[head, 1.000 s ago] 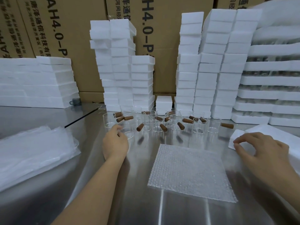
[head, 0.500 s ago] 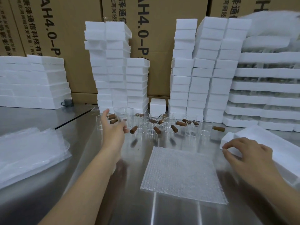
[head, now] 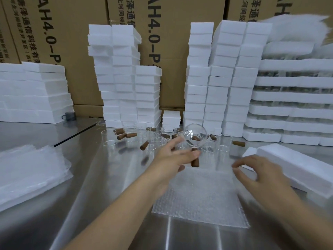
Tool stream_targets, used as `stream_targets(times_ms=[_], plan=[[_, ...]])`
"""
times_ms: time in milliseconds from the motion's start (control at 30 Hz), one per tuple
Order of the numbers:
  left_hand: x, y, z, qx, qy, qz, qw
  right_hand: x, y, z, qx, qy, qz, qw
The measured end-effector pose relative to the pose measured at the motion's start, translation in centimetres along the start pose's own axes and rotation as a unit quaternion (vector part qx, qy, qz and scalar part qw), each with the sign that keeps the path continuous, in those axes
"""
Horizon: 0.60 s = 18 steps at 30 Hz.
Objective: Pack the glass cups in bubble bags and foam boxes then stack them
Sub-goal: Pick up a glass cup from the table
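Head view. Left hand (head: 172, 156) pinches the brown handle (head: 195, 160) of one cup (head: 195, 135), thumb on top. The cup is in the air, tipped on its side, above the far edge of the bubble bag (head: 198, 199). The bag lies flat on the steel table (head: 86, 177). Right hand (head: 255, 175) is blurred, fingers loosely bent, holding nothing, over the bag's right edge near the foam box (head: 297, 166). Other cups (head: 108, 140) stand in a row behind.

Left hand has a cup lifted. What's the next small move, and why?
Probably lower the right hand to pinch open the bubble bag. The left hand holds a glass cup by its brown handle above the bag, which lies flat, and the right hand hovers near it, holding nothing.
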<state>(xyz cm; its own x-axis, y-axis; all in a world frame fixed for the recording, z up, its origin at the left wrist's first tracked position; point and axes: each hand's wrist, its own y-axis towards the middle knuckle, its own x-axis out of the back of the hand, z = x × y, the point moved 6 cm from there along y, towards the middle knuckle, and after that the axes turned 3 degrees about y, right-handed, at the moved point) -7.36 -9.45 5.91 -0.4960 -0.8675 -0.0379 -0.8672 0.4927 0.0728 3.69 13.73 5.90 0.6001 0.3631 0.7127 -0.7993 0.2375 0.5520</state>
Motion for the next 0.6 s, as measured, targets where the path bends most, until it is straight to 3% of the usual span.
stream_targets(times_ms=[200, 300, 600], plan=[[-3.4, -1.1, -1.4, -0.077, 0.033, 0.053, 0.995, -3.2, -1.7, 4.1, -0.01, 0.215, 0.074, 0.974], [-4.2, -1.4, -1.6, -0.102, 0.027, 0.06, 0.993, -3.4, -2.1, 5.7, -0.011, 0.295, 0.069, 0.953], [-4.5, -1.7, -1.8, -0.125, 0.019, 0.066, 0.99, -2.1, -2.2, 7.1, 0.0, 0.337, 0.006, 0.941]])
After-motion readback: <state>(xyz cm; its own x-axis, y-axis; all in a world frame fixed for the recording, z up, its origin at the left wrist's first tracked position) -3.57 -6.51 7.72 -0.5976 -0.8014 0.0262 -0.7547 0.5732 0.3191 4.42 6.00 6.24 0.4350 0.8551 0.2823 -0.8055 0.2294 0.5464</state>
